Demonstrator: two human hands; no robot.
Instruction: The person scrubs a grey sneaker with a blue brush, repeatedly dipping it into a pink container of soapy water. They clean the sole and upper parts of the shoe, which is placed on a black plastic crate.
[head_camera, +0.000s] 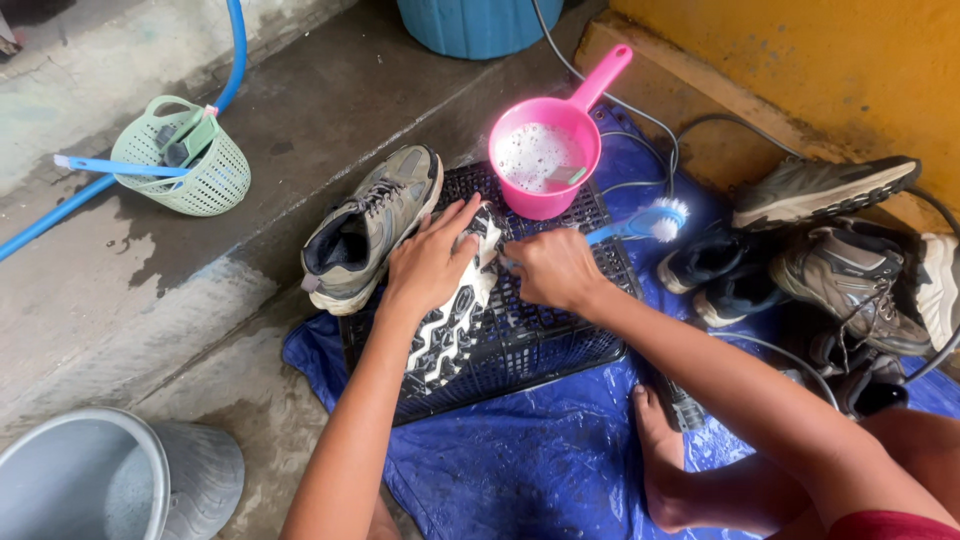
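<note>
Two hands work one soapy shoe (455, 305) lying sole-up on a black crate (540, 345). Left hand (430, 262) presses it, fingers spread apart. Right hand (553, 268) fingers clamp a blue brush (640, 222) beside a pink scoop (545, 155).

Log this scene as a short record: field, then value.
Left hand: pressing on an upturned shoe, sole showing
Right hand: gripping a blue brush at that shoe
Support: black plastic crate on a blue tarp
Nearby: pink dipper of soapy water; grey shoe upright on the crate's left edge
</note>
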